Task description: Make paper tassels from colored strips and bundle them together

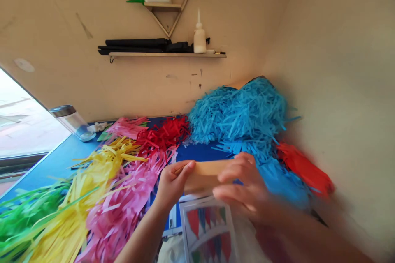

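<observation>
My left hand is closed on the left end of a flat tan piece, thumb on top; it looks like cardboard or folded paper, but I cannot tell which. At its right end is my right hand, blurred, with the fingers bent and apart; whether they touch the piece is unclear. Below both hands lies a clear packet with a printed picture of coloured pennant or tassel shapes. Light blue paper fringe is heaped beyond my right hand. Pink fringe lies left of my left hand.
Yellow fringe, green fringe and red fringe cover the left of the blue table. A lidded jar leans near the window. A red bundle lies right. The wall shelf carries a glue bottle.
</observation>
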A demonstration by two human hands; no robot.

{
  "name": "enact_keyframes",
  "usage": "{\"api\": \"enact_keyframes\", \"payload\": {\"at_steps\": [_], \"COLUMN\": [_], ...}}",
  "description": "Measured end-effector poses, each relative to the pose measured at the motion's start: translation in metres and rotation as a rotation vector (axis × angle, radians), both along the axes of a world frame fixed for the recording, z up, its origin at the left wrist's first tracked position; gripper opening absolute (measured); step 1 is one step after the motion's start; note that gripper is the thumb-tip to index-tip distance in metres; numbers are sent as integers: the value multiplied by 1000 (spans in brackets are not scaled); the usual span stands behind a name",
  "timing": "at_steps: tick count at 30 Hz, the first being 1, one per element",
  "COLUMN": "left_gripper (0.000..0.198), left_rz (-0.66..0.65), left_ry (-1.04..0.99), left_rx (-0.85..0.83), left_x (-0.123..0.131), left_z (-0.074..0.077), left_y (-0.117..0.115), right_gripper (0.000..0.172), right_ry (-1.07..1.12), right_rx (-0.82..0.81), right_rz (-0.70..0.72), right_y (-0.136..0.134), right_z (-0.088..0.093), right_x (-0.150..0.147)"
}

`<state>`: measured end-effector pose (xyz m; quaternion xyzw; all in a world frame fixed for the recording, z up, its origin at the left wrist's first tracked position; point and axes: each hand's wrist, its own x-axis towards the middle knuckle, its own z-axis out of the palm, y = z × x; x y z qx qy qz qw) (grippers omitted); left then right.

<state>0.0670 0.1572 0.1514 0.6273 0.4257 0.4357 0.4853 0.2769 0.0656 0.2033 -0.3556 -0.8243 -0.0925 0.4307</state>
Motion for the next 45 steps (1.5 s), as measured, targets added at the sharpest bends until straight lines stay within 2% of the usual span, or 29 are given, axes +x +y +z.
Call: {"api": "enact_keyframes", "payload": {"at_steps": [3,6,8,10,11,12,13,15,16,17,20,25,29,34,36,38,40,41,43,45], "left_gripper": [51,55,67,77,70,52,35,29,32,35,23,18,19,23,24,28,36,40,47,52], "left_rz": [198,405,564,672,639,516,292,-44,-143,-185,-205,-201,-261,-311,-304,-293,-228,-182,-107,-61], "left_ry": [14,23,120,283,343,382,423,469,470,455,369,347,364,432,470,527,585,615,659,670], "left_rx": [48,159,366,688,828,927,972,909,856,809,773,852,906,986,1015,1055,1074,1073,1075,1078], "left_x": [1,2,0,-6,-9,-13,-15,-19,-20,-20,-19,-27,-36,-44,-47,-53,-59,-62,-66,-67], "left_z": [0,2,-2,-12,-20,-30,-39,-57,-64,-69,-69,-42,-20,-11,-12,-13,-16,-18,-23,-28], "left_y": [21,48,53,41,30,18,5,-16,-23,-29,-44,-73,-93,-105,-107,-110,-112,-114,-118,-123], "right_gripper": [10,12,15,29,39,50,60,78,83,84,79,75,76,81,82,80,68,57,35,29], "right_ry": [293,612,726,747,735,712,681,608,590,594,706,892,988,981,975,977,1031,1094,1289,1511], "right_rx": [-184,-285,-383,-495,-542,-580,-606,-646,-662,-677,-718,-694,-608,-538,-526,-442,-333,-332,-473,-739], "right_rz": [70,-8,-71,-111,-118,-115,-104,-64,-46,-31,2,63,122,261,185,17,-83,-48,142,313], "right_y": [-25,-29,-25,-21,-20,-19,-18,-15,-14,-12,-15,-47,-70,-72,-71,-77,-88,-93,-101,-100], "right_z": [-8,-40,-71,-101,-114,-124,-133,-145,-148,-150,-151,-135,-119,-112,-109,-103,-94,-91,-86,-88], "right_x": [4,7,7,8,8,8,8,6,5,3,-4,-13,-20,-17,-12,-8,-11,-17,-36,-59]}}
